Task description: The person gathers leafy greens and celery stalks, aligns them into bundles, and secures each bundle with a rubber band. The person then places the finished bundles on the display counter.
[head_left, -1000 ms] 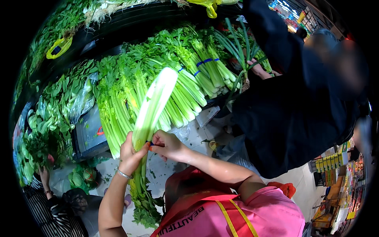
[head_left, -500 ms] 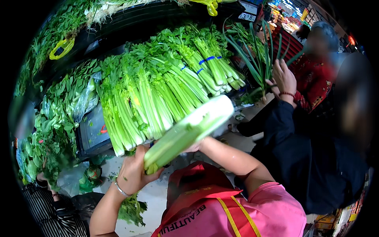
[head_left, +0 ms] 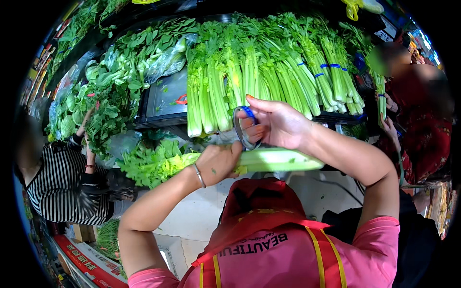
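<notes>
A bunch of celery (head_left: 283,160) lies crosswise in front of my chest, leaves (head_left: 153,165) to the left and pale cut base to the right. My left hand (head_left: 218,162) is wrapped round its stalks near the leaves. Just above the stalks, my right hand (head_left: 283,125) curls its fingers through a ring with a blue edge (head_left: 248,114), which looks like a roll of tape; its thumb points left. Whether a strand of tape runs to the celery, I cannot tell. A silver bangle (head_left: 200,175) circles my left wrist.
Many celery bunches (head_left: 269,72) lie on the display ahead, some tied with blue bands (head_left: 334,66). Leafy greens (head_left: 101,93) and a dark crate (head_left: 165,103) are left of them. A person in stripes (head_left: 67,185) stands left; another in dark red (head_left: 422,115) stands right.
The celery has swung from a slanted, raised position to lying crosswise. My right hand has come out from behind it and shows the blue-edged ring. The view has shifted left.
</notes>
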{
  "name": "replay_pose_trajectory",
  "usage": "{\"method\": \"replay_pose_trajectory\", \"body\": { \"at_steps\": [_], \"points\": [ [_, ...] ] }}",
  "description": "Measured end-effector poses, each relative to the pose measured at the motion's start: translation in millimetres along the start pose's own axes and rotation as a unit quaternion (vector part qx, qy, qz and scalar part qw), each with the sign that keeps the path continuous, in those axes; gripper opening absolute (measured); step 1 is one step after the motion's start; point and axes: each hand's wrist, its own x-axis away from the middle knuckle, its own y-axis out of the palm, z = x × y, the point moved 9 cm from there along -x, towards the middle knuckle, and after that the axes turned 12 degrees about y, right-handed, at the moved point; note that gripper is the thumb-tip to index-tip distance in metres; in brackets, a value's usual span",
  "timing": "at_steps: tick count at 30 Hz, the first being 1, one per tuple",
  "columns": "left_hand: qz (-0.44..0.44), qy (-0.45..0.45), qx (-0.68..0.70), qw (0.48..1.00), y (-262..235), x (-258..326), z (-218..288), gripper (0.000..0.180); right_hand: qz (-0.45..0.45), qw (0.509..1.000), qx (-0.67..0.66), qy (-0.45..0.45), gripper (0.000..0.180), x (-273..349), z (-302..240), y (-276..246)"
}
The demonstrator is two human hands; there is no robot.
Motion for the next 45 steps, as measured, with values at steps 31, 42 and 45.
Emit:
{"method": "replay_pose_trajectory", "body": {
  "at_steps": [31, 42, 45],
  "points": [
    [-0.066, -0.081, 0.158, 0.982, -60.5, -17.6, 28.8, 0.056, -0.138, 0.926, 0.254, -0.244, 0.06, 14.6, -20.9, -23.7],
    [0.094, 0.01, -0.022, 0.995, -104.6, -41.2, 12.3, 0.052, -0.331, 0.926, 0.179, -0.035, 0.084, 58.3, -76.1, 17.8],
    [0.031, -0.01, 0.009, 0.999, -90.8, -40.9, 12.0, 0.051, -0.306, 0.937, 0.16, -0.043, 0.072, 68.4, -92.1, 26.4]
  ]
}}
